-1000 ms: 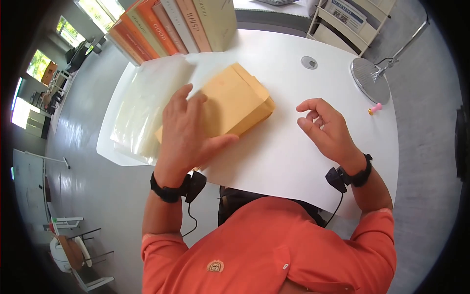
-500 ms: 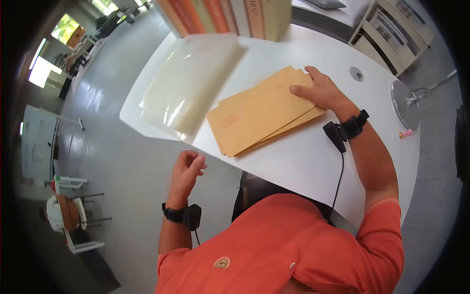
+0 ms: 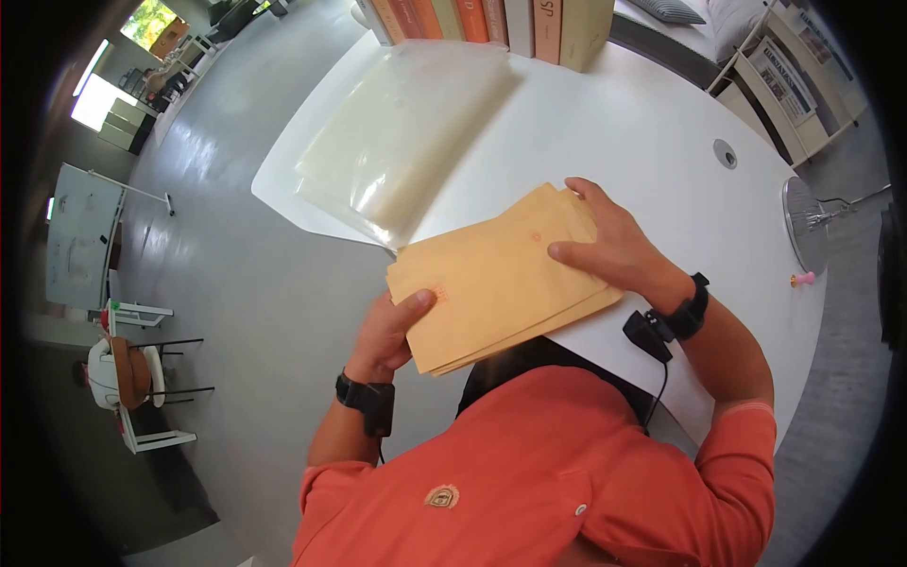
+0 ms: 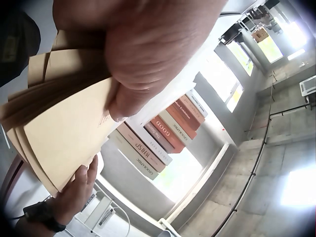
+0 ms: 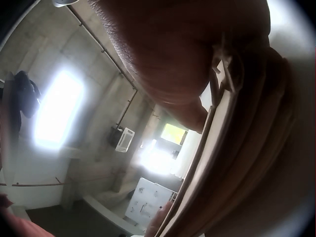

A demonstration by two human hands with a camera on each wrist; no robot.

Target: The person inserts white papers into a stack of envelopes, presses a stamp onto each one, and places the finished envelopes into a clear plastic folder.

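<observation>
A stack of tan paper envelopes (image 3: pixel 501 274) is held between both hands, over the near edge of the white table. My left hand (image 3: pixel 385 333) grips the lower left end, thumb on top beside a small red stamp mark and fingers underneath. At the opposite end my right hand (image 3: pixel 614 241) holds the stack, its thumb on the upper face. In the left wrist view the envelopes (image 4: pixel 69 133) fan apart slightly at their edges. Seen from the right wrist, the layered envelope edges (image 5: pixel 212 163) lie under the thumb.
Clear plastic sleeves (image 3: pixel 406 132) lie on the white table (image 3: pixel 642 142) at the left. Behind them stands a row of books (image 3: pixel 491 24). To the right are a cable hole (image 3: pixel 725 154), a lamp base (image 3: pixel 803 222) and a small pink object (image 3: pixel 802 280).
The left hand went from lying over the envelopes to off the table, then took their left end. The right hand took the other end, and the stack came nearer the body.
</observation>
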